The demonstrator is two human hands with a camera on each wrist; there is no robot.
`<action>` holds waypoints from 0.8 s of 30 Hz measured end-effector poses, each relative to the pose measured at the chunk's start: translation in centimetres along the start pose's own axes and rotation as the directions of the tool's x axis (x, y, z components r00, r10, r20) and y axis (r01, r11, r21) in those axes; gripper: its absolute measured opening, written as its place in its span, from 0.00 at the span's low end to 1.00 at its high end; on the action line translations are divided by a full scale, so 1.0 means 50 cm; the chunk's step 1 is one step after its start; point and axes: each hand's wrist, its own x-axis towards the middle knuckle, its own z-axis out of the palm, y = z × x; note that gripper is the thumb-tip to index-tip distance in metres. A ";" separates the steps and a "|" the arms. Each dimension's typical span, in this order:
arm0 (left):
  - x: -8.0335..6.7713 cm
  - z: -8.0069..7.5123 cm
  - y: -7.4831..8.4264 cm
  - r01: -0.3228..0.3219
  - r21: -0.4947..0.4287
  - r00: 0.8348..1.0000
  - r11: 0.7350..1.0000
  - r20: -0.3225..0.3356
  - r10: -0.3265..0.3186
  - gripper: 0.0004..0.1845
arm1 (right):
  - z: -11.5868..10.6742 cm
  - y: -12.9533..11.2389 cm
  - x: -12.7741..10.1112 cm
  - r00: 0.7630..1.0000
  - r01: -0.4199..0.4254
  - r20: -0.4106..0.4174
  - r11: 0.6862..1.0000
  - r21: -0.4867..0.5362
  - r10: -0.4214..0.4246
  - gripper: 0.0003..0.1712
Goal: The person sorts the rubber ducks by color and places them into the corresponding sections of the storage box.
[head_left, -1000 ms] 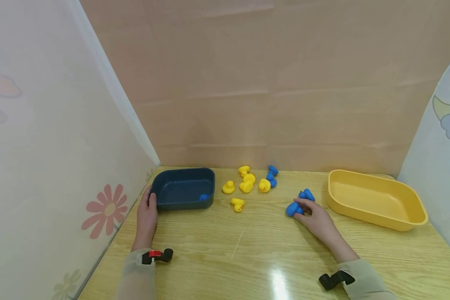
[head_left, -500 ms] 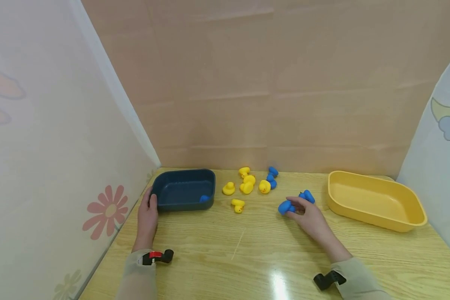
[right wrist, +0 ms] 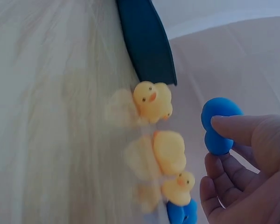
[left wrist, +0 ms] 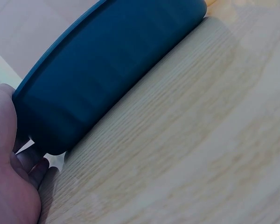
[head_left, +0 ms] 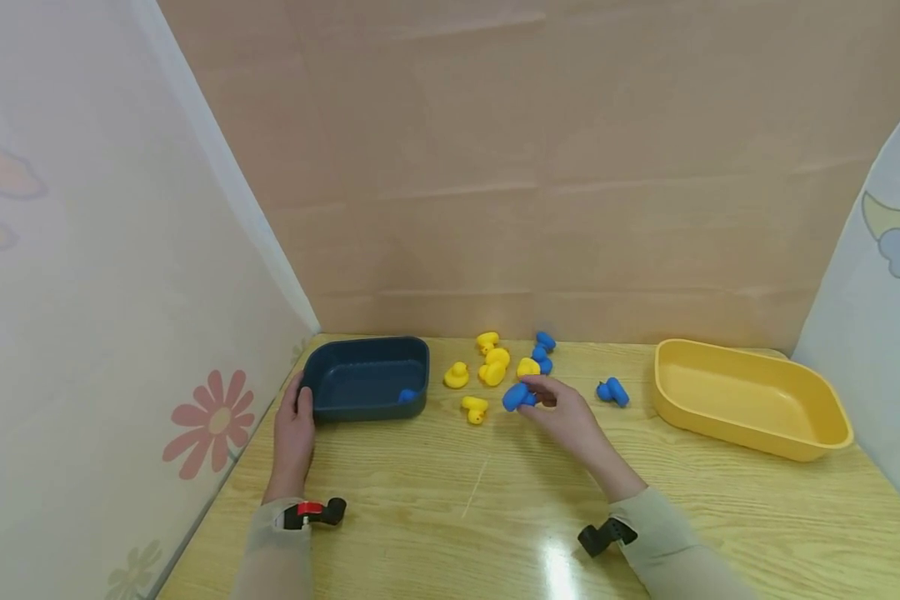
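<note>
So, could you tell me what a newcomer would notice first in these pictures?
Probably the right hand pinching a blue duck above mid-table, beside scattered yellow ducks. Next, the dark blue tray at the left, which the left hand touches, and the yellow tray at the right.

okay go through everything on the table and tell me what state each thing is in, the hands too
Right hand: pinches a blue duck, lifted off the table.
Left hand: rests against the dark blue tray's corner.
Dark blue tray: upright, one blue duck inside.
Yellow tray: upright, empty.
Yellow ducks: loose on the table, some tipped over.
Blue duck by the yellow tray: lying on the table.
</note>
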 end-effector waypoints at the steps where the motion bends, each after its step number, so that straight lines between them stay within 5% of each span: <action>1: 0.001 0.000 0.000 -0.002 -0.001 1.000 1.000 0.000 0.002 0.35 | 0.007 -0.009 0.005 1.000 0.004 0.002 1.000 0.010 -0.004 0.28; 17: 0.004 -0.002 -0.005 0.000 0.014 1.000 1.000 -0.005 0.000 0.35 | 0.095 -0.086 0.061 0.998 0.037 0.042 0.996 0.087 -0.041 0.29; 24: 0.005 -0.002 -0.009 0.003 0.011 1.000 1.000 -0.002 -0.003 0.35 | 0.143 -0.104 0.079 0.997 0.080 -0.003 0.989 0.123 -0.080 0.25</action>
